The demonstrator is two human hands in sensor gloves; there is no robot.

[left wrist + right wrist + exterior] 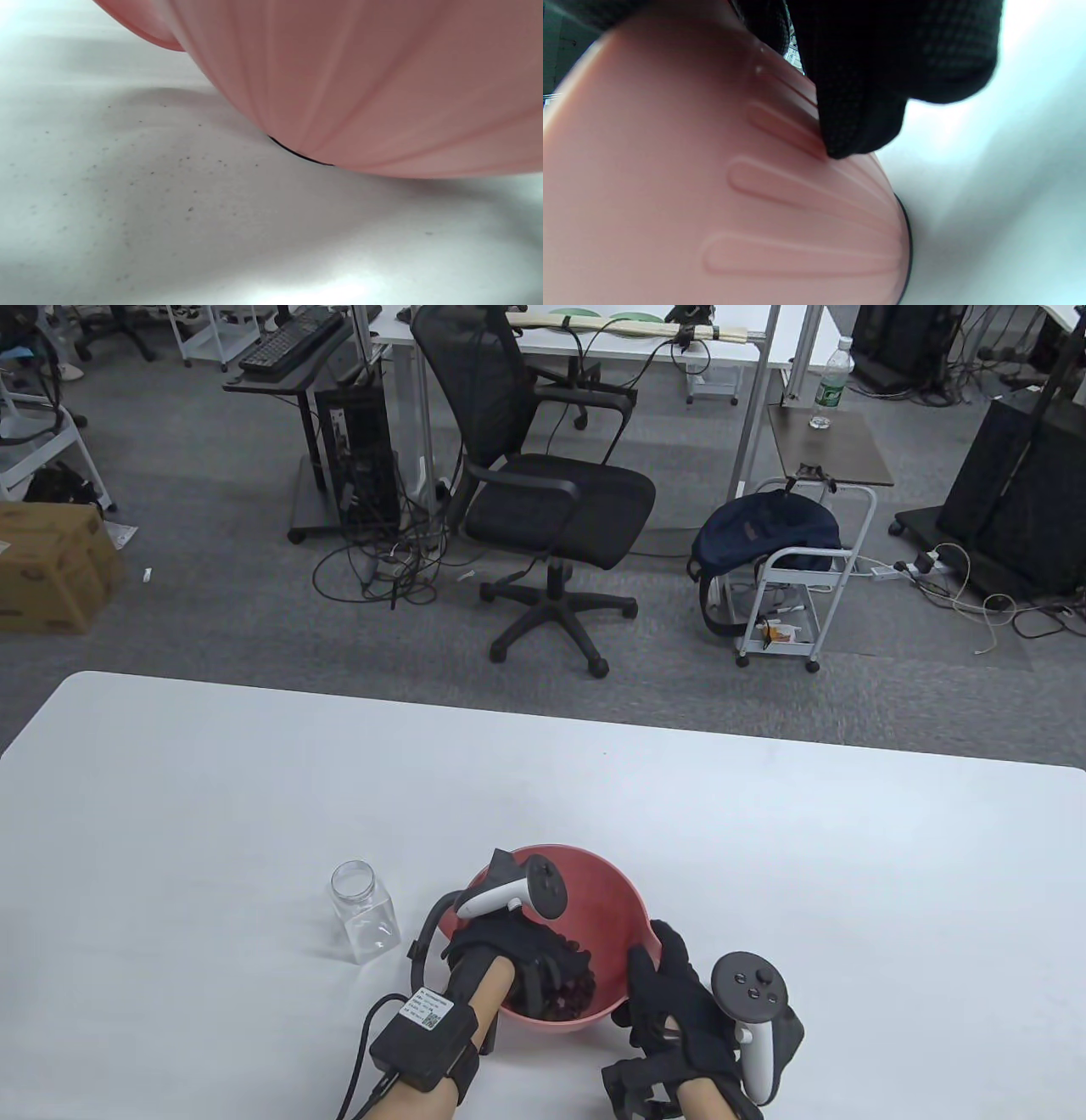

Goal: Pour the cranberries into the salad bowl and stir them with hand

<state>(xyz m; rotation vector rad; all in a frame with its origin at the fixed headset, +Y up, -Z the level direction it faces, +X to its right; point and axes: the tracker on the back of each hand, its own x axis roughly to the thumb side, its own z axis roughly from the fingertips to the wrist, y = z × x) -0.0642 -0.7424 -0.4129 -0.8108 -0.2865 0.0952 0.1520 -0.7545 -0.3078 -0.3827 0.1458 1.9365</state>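
Note:
The pink salad bowl point(594, 858) stands on the white table near its front edge. Dark red cranberries point(575, 999) lie in its bottom. My left hand point(543, 969) reaches down inside the bowl, gloved fingers spread among the cranberries. My right hand point(653, 963) grips the bowl's right rim. In the right wrist view a gloved fingertip point(857, 123) presses on the ribbed outer wall of the bowl point(691, 190). The left wrist view shows only the bowl's outer wall point(360, 84) and base from below the rim.
An empty clear plastic jar point(365, 913) without a lid stands upright just left of the bowl. The white table point(254, 814) stretches back and to both sides. Beyond its far edge are an office chair point(551, 500) and a small cart point(785, 594).

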